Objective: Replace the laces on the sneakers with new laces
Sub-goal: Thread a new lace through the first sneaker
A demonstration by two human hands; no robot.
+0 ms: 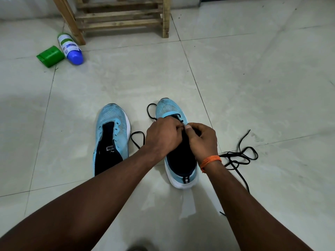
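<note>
Black lace [148, 110]: left hand [163, 135] and right hand [204, 140] pinch it at the eyelets of the sneaker [168, 107]; feed it flat, ends even.

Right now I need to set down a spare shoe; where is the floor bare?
Bare tile: ahead of both toes up to the wooden rack, and left of the left sneaker, nearer than the green box and bottle. Crowded: loose lace tangled right of the right sneaker, a lace loop between the shoes.
</note>
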